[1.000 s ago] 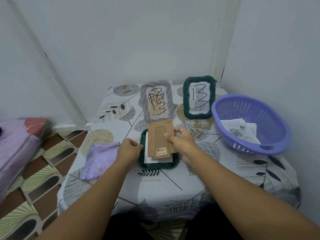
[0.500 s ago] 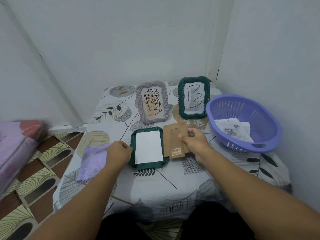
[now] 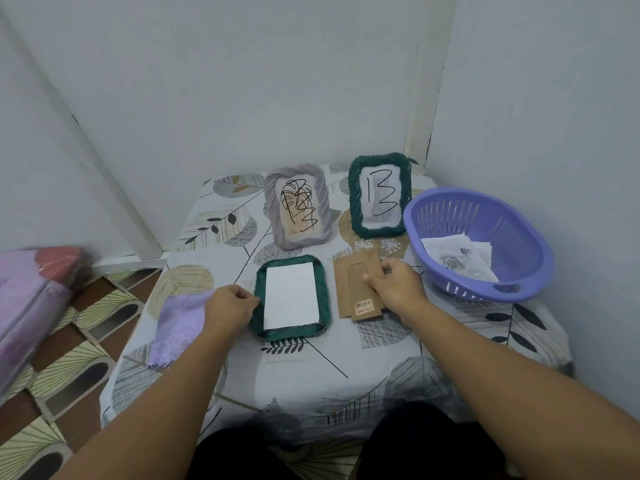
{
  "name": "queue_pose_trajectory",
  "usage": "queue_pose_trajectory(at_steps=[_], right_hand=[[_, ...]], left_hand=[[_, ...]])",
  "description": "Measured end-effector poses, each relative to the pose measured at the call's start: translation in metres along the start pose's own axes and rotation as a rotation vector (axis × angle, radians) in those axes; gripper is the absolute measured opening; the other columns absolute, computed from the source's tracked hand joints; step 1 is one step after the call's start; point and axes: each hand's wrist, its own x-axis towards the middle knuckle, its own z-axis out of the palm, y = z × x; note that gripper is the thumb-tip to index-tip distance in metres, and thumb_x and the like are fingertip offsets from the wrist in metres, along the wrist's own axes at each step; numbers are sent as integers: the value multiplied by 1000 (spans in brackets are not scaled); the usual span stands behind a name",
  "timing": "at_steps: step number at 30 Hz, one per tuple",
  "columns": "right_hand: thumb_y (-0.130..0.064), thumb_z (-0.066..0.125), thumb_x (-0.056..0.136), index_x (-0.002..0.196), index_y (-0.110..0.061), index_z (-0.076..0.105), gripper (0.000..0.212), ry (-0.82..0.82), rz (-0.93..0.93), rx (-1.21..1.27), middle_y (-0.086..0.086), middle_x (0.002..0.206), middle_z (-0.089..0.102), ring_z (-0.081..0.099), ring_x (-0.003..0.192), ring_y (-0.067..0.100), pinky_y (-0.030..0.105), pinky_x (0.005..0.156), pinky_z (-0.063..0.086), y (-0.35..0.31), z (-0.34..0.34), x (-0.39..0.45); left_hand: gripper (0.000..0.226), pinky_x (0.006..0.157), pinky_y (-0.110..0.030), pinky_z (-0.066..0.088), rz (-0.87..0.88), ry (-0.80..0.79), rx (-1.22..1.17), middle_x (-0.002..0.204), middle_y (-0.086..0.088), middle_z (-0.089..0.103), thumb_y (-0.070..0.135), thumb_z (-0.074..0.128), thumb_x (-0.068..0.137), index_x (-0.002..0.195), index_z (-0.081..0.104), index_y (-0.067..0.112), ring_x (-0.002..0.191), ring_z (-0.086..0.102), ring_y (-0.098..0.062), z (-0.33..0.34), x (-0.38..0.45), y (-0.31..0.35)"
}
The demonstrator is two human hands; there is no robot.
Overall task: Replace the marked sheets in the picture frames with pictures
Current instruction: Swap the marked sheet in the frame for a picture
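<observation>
Left hand [image 3: 231, 308] curled against the near-left edge of the green frame [image 3: 290, 296], fingers pinching its rim, apparently to pin it flat while the back stands open. Lying face down just inward of that grip, with a white sheet [image 3: 291, 295] exposed in the recess; presumably the marked sheet seen from behind, ready to lift out, though no marking shows on this side.

Right hand [image 3: 394, 285] closed on the cardboard backing [image 3: 360, 289], thumb and fingers pinching its stand flap. Backing resting on the tablecloth [image 3: 294, 368] directly under that grip, just beside the open frame, likely parked close for quick refitting.

Beyond both grips, upright and leaning back on their stands: grey frame [image 3: 297, 206] with a scribbled sheet, second green frame [image 3: 379, 195] marked "13". Both not yet opened.

Outward of the right grip, purple basket [image 3: 478, 237] holding printed pictures [image 3: 457, 261], within easy reach for the swap. Outward of the left grip, partly under the wrist, a lilac cloth [image 3: 180, 327], probably for wiping the glass.
</observation>
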Motion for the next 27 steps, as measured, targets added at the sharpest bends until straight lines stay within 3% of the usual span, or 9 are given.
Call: queue_pose_trajectory(at_steps=[4,7,12,16,19,22,27], right_hand=[[-41,74,87,109,-16,73,33,29,-48,-298,5,108,72,67,99,26,39,87,56,3,6,4],[-52,71,85,116,-18,69,45,64,-62,-519,12,121,60,60,110,32,42,96,52,4,9,5],[-46,72,88,125,-19,60,47,58,-74,-511,13,126,53,55,117,35,46,100,49,-1,9,0],[-34,71,93,125,-23,59,36,49,-202,-440,7,129,49,50,122,29,43,99,48,-10,14,-12],[-33,71,92,111,-24,64,22,-41,-317,-358,0,115,57,54,111,21,40,95,50,-21,29,-21],[-38,75,90,102,-25,70,19,-80,-420,-329,-10,88,62,58,94,12,32,90,50,-31,43,-28],[-46,74,87,100,-30,68,21,-184,-332,-341,-10,89,63,62,80,12,37,70,55,-37,61,-30]], left_hand=[[12,68,-31,49,-7,0,-18,77,-12,71,13,76,88,79,70,7,70,60,-23,0,-1,0],[12,68,-31,49,-8,-4,-31,76,-11,70,12,76,88,80,69,6,70,60,-23,0,-1,-1],[12,68,-32,51,-24,-11,-45,80,-12,72,13,75,89,81,69,7,72,61,-23,0,-1,0],[13,65,-31,49,-28,-11,-71,80,-10,70,14,74,90,82,67,6,73,60,-22,1,-2,1],[19,62,-31,45,-15,6,-67,85,-9,67,22,73,92,90,62,8,75,57,-20,2,-6,4],[28,60,-32,39,7,26,-57,87,-6,61,29,73,90,99,54,11,75,52,-19,3,-11,7],[33,61,-33,40,63,-8,-24,75,-6,62,33,80,84,92,54,15,69,55,-24,6,-16,9]])
